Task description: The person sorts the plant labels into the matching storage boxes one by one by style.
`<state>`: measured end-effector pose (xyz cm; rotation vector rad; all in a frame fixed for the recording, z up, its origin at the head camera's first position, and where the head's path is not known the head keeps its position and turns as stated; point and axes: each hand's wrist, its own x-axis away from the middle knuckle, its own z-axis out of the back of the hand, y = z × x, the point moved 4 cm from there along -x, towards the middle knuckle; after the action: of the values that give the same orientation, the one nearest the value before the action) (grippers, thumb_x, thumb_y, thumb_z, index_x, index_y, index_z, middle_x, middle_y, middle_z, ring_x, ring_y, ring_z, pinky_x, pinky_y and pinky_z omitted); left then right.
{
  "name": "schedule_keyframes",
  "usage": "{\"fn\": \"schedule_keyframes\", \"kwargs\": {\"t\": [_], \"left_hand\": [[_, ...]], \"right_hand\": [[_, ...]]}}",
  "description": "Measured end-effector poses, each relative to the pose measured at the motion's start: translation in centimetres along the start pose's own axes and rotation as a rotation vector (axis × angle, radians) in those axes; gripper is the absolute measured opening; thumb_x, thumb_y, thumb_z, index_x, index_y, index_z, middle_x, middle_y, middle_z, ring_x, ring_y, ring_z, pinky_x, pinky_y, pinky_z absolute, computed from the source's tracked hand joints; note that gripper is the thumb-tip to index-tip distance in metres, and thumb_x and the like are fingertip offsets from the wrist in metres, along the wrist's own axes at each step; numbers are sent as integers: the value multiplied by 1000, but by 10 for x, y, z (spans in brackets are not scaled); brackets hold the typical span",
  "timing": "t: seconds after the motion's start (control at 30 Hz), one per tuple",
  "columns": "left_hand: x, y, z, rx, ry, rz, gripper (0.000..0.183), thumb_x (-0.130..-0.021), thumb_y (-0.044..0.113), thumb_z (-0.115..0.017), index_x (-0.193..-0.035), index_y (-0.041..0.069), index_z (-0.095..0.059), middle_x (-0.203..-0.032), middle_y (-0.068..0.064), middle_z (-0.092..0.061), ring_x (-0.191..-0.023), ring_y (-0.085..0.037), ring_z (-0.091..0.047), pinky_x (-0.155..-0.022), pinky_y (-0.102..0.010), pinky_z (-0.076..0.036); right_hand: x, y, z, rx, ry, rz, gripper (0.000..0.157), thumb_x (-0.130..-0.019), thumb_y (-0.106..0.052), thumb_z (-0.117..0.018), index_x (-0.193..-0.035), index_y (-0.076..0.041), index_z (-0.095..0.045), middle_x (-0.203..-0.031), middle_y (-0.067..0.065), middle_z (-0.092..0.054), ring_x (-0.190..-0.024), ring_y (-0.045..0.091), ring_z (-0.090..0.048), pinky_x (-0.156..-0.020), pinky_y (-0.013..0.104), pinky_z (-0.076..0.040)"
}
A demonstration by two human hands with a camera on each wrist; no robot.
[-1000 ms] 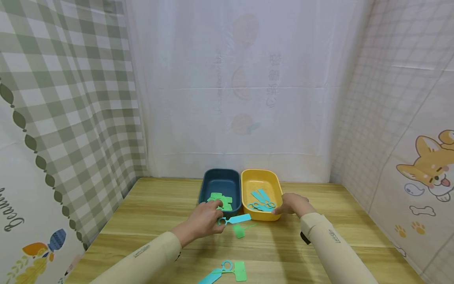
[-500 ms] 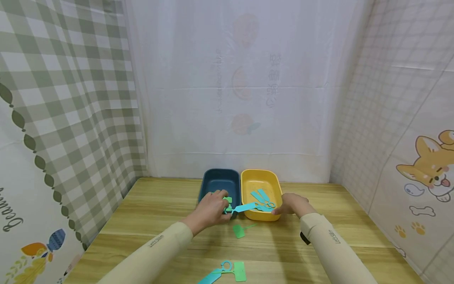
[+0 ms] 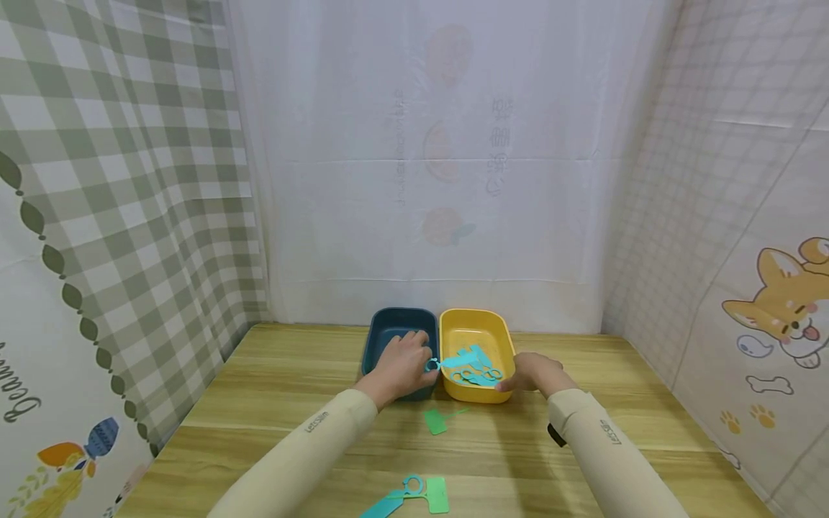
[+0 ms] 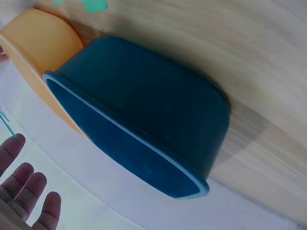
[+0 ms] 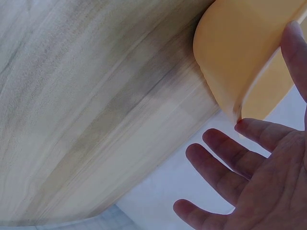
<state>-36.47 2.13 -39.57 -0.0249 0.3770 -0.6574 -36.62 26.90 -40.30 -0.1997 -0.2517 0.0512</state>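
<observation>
My left hand [image 3: 401,365] is over the navy bin [image 3: 404,310] and pinches a light blue plastic ring tag [image 3: 460,361] by its ring end. The tag's flat blade reaches over the yellow bin [image 3: 479,395], above several similar blue tags [image 3: 478,378]. In the left wrist view, only a thin strip of the tag shows at a fingertip. At the yellow bin's right near corner, my right hand [image 3: 536,372] touches the rim with thumb and index finger; its other fingers [image 5: 216,172] are spread and held off the bin. My left hand hides the navy bin's contents in the head view.
A green tag [image 3: 436,422] with a thin tail lies on the wooden table [image 3: 291,374] in front of the bins. Nearer, another green tag [image 3: 438,496] overlaps a light blue ring tag [image 3: 386,505]. Curtains [image 3: 427,237] surround the table on three sides.
My left hand has moved right and away from me, from the navy bin's near edge to over it, carrying the light blue tag toward the yellow bin. My right hand has stayed put.
</observation>
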Motion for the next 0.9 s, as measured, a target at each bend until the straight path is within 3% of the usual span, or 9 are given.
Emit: {"fn": "schedule_keyframes", "kwargs": {"t": [0.2, 0.53, 0.9], "left_hand": [[-12, 2, -3, -8, -14, 36, 31, -91, 44, -67, -81, 15, -71, -108, -1, -59, -88, -18, -52, -65, -31, -41], [-29, 14, -10, -40, -70, 86, 33, -91, 47, -66, -86, 15, -73, -104, -1, -57, -92, -20, -52, -71, -35, -44], [-40, 28, -17, -54, -62, 101, 37, -90, 53, -67, -76, 19, -71, -101, 0, -58, -92, -19, -54, -69, -34, -43]], "right_hand": [[-3, 0, 0, 0, 0, 2, 44, -82, -45, -79, -97, -6, -65, -105, 10, -67, -96, 29, -60, -86, 63, -44], [-5, -1, 0, 11, -9, 12, 52, -83, -47, -79, -109, -3, -67, -114, 16, -67, -105, 36, -60, -89, 66, -42], [-5, 2, -2, 10, -13, -4, 44, -83, -46, -78, -98, -8, -66, -107, 10, -67, -96, 29, -59, -85, 61, -45]]}}
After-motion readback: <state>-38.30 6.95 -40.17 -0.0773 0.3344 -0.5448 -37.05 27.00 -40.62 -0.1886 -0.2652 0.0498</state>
